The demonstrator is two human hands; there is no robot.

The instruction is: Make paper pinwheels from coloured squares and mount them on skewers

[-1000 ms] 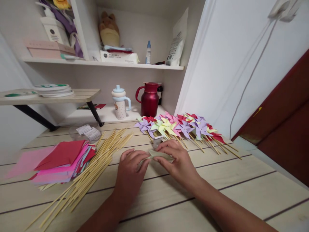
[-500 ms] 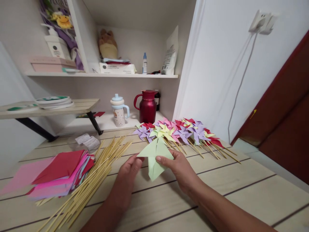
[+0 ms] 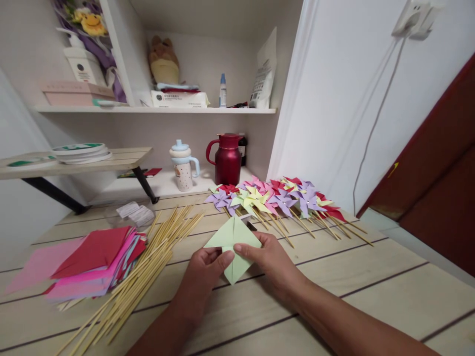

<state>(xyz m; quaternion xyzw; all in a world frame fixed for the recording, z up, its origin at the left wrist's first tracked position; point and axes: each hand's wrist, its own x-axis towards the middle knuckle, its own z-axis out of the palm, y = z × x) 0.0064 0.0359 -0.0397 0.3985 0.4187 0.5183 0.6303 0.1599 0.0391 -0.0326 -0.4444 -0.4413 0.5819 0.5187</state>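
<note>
- As far as the pale, wood-slatted table (image 3: 393, 306) shows, you seem well along, with finished pieces and unused stock both on it.
- Along its far edge, toward the far right corner, lie your finished red, pink, purple, yellow and green paper pinwheels (image 3: 282, 201) on thin sticks.
- Left of centre, slanting from the near edge toward the far one, a loose bundle of slim tan wooden sticks (image 3: 143, 269) remains.
- Toward the left edge, a stack of red, pink and mixed-colour paper sheets (image 3: 92, 251) remains too.
- Your right hand (image 3: 272, 257) pinches the pale green, diamond-shaped paper sheet (image 3: 243, 235), thumb on top; your left hand (image 3: 208, 267), half curled, holds its left side.
- That sheet, held in from the near edge, shows no stick, so its assembly seems left.
</note>
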